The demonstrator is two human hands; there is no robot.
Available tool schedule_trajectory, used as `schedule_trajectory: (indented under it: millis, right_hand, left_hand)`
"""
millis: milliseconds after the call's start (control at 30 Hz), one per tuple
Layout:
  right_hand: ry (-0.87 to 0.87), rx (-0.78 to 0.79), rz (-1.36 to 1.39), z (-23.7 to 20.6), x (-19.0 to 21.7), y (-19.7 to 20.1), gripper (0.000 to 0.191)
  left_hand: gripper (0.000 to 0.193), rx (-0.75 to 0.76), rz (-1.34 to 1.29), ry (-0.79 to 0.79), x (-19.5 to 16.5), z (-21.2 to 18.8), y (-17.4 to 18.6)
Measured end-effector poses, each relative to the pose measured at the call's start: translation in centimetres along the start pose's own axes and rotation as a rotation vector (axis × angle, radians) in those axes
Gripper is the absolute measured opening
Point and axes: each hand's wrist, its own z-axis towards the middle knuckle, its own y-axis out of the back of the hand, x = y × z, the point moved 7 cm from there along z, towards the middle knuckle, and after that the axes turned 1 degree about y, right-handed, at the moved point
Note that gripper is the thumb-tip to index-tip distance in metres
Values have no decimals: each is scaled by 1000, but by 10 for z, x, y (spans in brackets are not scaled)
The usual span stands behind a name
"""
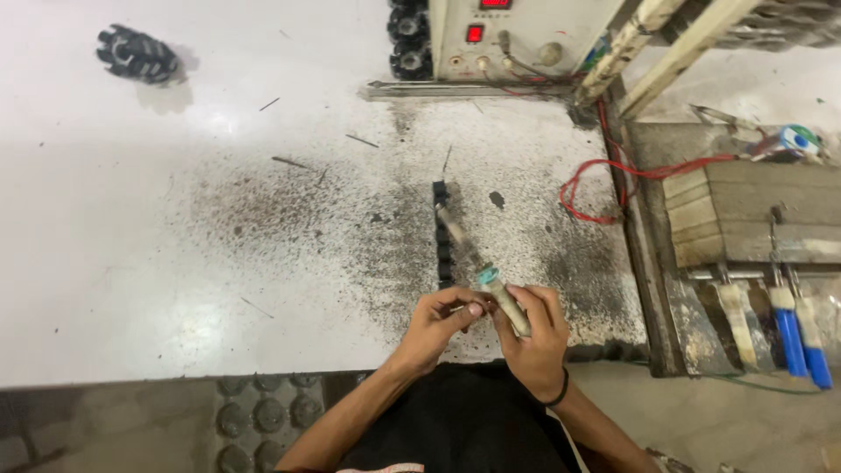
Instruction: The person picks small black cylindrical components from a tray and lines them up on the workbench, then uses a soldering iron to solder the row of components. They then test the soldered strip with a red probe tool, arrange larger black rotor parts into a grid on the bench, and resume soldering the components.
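Both my hands meet at the near edge of a white worktable point(175, 263). My right hand point(536, 340) grips a thin rod-shaped tool point(491, 280) with a teal collar; its tip points away from me toward a black toothed strip point(442, 236) lying on the table. My left hand point(438, 322) pinches the near end of that tool with thumb and fingers. A black band circles my right wrist. What the left fingertips hold beyond the tool is too small to tell.
A black toothed wheel point(136, 54) lies at the far left. A beige control box point(517, 35) with red displays stands at the back, more black wheels point(409, 39) beside it. Red wire point(613, 175) loops right. Blue-handled tools point(793, 337) rest on a wooden bench. Dark grit covers the table's middle.
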Motion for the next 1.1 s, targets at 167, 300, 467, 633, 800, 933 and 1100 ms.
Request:
schedule_trajectory:
  millis: [167, 300, 467, 633, 800, 933, 1100]
  right_hand:
    - [174, 22, -165, 1, 11, -28, 39]
    - [457, -21, -279, -28, 32, -37, 37]
    - [-119, 350, 314, -43, -12, -78, 70]
    - [-623, 1, 1223, -42, -74, -77, 59]
    - [-518, -74, 921, -47, -83, -37, 49]
    - [-408, -285, 885, -13, -99, -3, 41]
    - [-355, -287, 654, 16, -117, 46, 28]
  left_hand:
    - [14, 18, -149, 15, -8, 13, 12]
    - [14, -95, -222, 12, -19, 22, 28]
    - [15, 74, -95, -190, -49, 12, 23]
    - [16, 138, -28, 124, -43, -3, 5]
    - [12, 142, 155, -17, -76, -33, -2]
    - [16, 615, 129, -92, -72, -66, -46]
    - [14, 106, 679, -625, -105, -62, -2]
